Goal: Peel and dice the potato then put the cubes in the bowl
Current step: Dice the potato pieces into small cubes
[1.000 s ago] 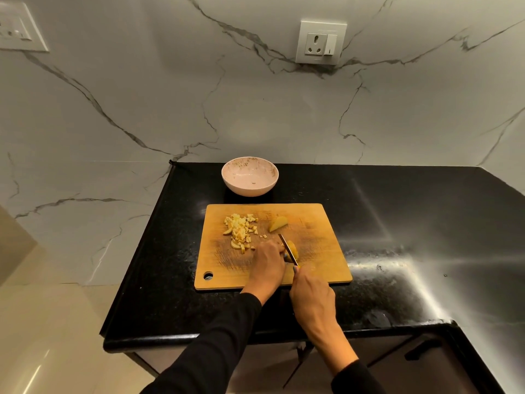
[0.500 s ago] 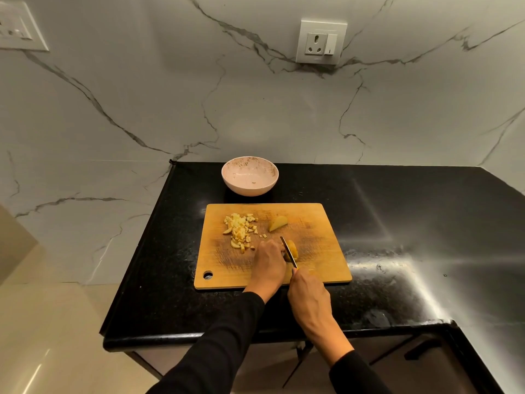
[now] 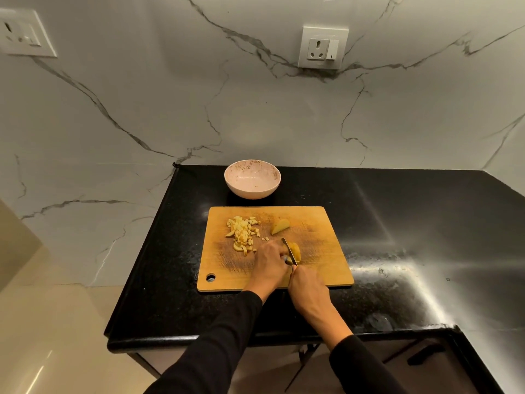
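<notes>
While the left hand [image 3: 270,264] steadies it, the potato piece [image 3: 295,250] touches its fingertips.

Right hand [image 3: 308,288] holds knife [image 3: 289,250] on potato piece [image 3: 295,250]; left hand [image 3: 270,263] steadies.

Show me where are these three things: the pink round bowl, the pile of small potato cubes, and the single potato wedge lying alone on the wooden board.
pink round bowl [image 3: 272,186]: head view, right inner wall.
pile of small potato cubes [image 3: 242,233]: head view, middle of pile.
single potato wedge [image 3: 279,226]: head view, centre of wedge.
</notes>
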